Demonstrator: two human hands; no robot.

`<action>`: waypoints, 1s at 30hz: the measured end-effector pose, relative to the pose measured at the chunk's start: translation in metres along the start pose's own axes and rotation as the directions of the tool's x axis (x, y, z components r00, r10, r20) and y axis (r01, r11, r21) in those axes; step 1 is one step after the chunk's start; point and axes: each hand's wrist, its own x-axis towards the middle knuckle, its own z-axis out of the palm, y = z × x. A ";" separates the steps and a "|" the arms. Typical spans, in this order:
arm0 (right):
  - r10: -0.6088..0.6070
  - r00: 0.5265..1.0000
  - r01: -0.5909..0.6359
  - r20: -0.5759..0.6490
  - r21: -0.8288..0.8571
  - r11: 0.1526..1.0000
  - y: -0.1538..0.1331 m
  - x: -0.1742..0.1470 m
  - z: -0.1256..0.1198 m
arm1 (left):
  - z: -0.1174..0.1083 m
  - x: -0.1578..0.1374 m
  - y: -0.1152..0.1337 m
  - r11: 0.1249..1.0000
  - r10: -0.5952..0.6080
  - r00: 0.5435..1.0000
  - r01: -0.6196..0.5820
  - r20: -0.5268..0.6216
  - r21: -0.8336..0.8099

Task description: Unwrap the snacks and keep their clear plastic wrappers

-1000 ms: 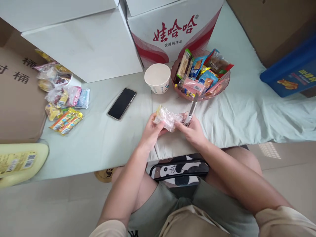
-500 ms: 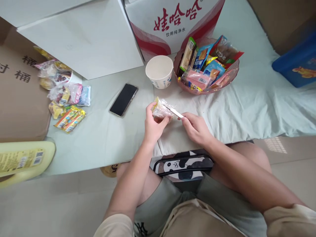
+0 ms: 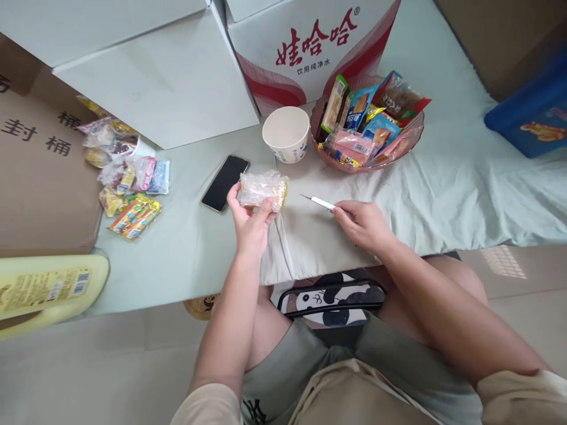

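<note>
My left hand (image 3: 251, 221) is closed around a clear plastic snack packet (image 3: 262, 189) with a yellow edge, holding it just right of a black phone (image 3: 225, 182). What lies inside the wrapper is hard to make out. A white-handled craft knife (image 3: 322, 203) is gripped in my right hand (image 3: 362, 227), its thin dark blade pointing left, apart from the packet. Behind the hands stands a white paper bowl (image 3: 287, 136). To its right, a pink clear bowl (image 3: 325, 154) is heaped with wrapped snacks (image 3: 361, 127).
At the left lie several crinkled snack packets (image 3: 135, 217) beside a brown carton (image 3: 39, 195). White boxes (image 3: 155, 77) and a red-printed water carton (image 3: 319, 59) line the back. A yellow jug (image 3: 53, 289) is front left; a blue container (image 3: 527, 118) is far right.
My left hand has moved left with the packet and turned it, so its yellow edge now faces right. The knife blade has come away from the packet and stays in my right hand.
</note>
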 end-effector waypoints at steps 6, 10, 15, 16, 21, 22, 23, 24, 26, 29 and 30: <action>0.028 0.979 -0.084 -0.202 -0.273 0.958 0.014 0.006 -0.001 | -0.005 -0.009 -0.007 0.932 0.060 0.981 -0.120 0.182 0.342; -0.026 0.949 -0.081 -0.313 -0.326 0.942 0.017 0.007 0.000 | -0.002 -0.015 -0.002 0.705 0.194 0.919 -0.375 0.345 0.602; -0.331 0.925 0.320 -0.187 -0.083 0.944 0.010 0.002 0.006 | -0.004 -0.010 0.004 0.766 0.326 0.938 -0.334 0.116 0.549; -0.387 0.909 0.386 -0.154 -0.039 0.922 0.008 0.001 0.008 | -0.004 -0.010 0.003 0.823 0.268 0.961 -0.268 0.074 0.500; -0.421 0.904 0.424 -0.076 0.019 0.906 0.000 -0.002 0.015 | -0.003 -0.011 -0.001 0.977 -0.043 0.999 0.037 0.024 0.211; -0.402 0.912 0.405 -0.081 0.020 0.914 0.000 -0.001 0.014 | -0.003 -0.011 0.000 0.980 -0.072 0.997 0.067 0.022 0.186; -0.383 0.920 0.386 -0.088 0.024 0.922 0.001 -0.001 0.012 | -0.004 -0.010 0.000 0.981 -0.092 0.996 0.088 0.015 0.175; -0.363 0.927 0.367 -0.099 0.030 0.930 0.003 0.000 0.010 | -0.005 -0.009 0.001 0.979 -0.104 0.995 0.102 0.005 0.175; -0.313 0.938 0.322 -0.152 0.042 0.946 0.007 0.002 0.003 | -0.009 -0.006 0.003 0.974 -0.118 0.993 0.120 -0.023 0.192; -0.188 0.924 0.201 -0.333 0.004 0.980 0.014 0.003 -0.006 | -0.020 -0.002 0.004 0.956 -0.144 0.987 0.156 -0.064 0.250; -0.150 0.906 0.154 -0.395 -0.021 0.988 0.015 0.002 -0.009 | -0.024 -0.001 0.003 0.946 -0.151 0.986 0.165 -0.071 0.279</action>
